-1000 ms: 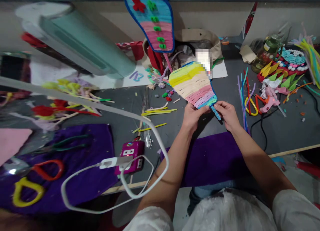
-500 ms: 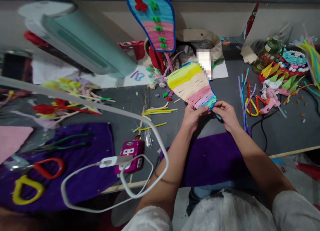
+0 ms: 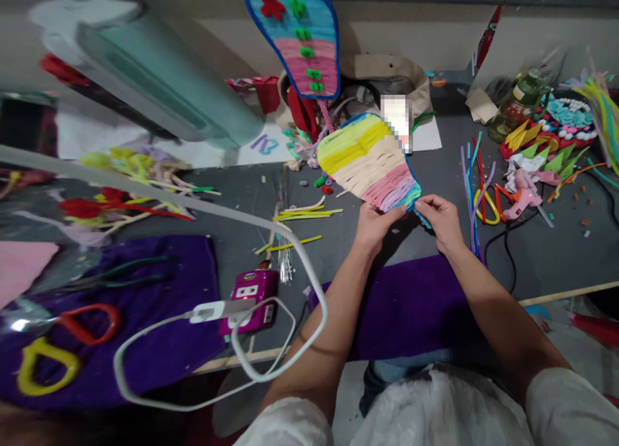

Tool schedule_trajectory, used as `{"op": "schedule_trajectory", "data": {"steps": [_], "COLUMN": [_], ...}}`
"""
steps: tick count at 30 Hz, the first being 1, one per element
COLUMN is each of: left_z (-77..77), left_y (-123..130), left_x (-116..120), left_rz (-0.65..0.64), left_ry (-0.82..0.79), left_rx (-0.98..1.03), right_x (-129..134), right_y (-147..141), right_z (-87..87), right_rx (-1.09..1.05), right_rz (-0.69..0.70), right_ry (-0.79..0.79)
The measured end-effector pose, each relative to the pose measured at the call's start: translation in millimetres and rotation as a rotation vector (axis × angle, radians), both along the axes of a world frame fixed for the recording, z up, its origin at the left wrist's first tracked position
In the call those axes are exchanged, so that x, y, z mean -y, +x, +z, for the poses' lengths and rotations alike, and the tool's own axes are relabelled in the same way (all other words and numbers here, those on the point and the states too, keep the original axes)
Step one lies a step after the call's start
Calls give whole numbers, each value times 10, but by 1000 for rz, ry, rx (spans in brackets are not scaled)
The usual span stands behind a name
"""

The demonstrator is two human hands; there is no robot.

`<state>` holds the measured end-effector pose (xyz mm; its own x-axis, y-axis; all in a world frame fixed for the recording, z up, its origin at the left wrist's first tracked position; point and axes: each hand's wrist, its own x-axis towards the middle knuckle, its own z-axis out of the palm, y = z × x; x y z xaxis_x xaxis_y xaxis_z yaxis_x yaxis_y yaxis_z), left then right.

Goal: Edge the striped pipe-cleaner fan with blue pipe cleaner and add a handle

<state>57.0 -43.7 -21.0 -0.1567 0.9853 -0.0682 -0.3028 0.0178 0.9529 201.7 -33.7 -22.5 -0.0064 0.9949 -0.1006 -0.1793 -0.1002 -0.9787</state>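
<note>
A striped piece of pipe cleaners (image 3: pixel 367 156), yellow, cream, pink, lilac and blue with a blue edge, is held up over the grey table. My left hand (image 3: pixel 380 225) grips its lower edge, thumb on top and fingers underneath. My right hand (image 3: pixel 439 219) pinches the blue strip at its lower right corner. Behind it stands a similar finished-looking piece (image 3: pixel 309 53) in blue and pink, with green knots and a red flower. A purple cloth (image 3: pixel 416 307) lies below my hands.
Loose yellow stems (image 3: pixel 309 215) and a magenta power socket (image 3: pixel 254 294) with a white cable are to the left. Pliers (image 3: pixel 130 272) and scissors (image 3: pixel 89 323) rest on another purple cloth. A pink glue gun (image 3: pixel 522 194) and a glass jar (image 3: pixel 517 104) stand at the right.
The striped piece has tilted slightly, its wide end moving a little left and up. My right hand has shifted slightly right; both hands keep their hold.
</note>
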Motion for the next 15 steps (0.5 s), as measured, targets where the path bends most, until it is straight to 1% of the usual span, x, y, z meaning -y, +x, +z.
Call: {"op": "schedule_trajectory", "data": {"steps": [7,10,15], "left_z": [13,22,-14], "left_y": [15,22,29], "left_x": [23,32,12], "left_rz": [-9,-25,0], "left_ry": [20,21,55], "left_rx": [-29,-40,-59], "right_x": [-9,-10,-1], "right_y": [5,1,-22], "right_z": [-21,-41,-49], "right_rx": [13,25,66], "right_rz": [20,8,-23], "right_ry": [-48,-37,8]}}
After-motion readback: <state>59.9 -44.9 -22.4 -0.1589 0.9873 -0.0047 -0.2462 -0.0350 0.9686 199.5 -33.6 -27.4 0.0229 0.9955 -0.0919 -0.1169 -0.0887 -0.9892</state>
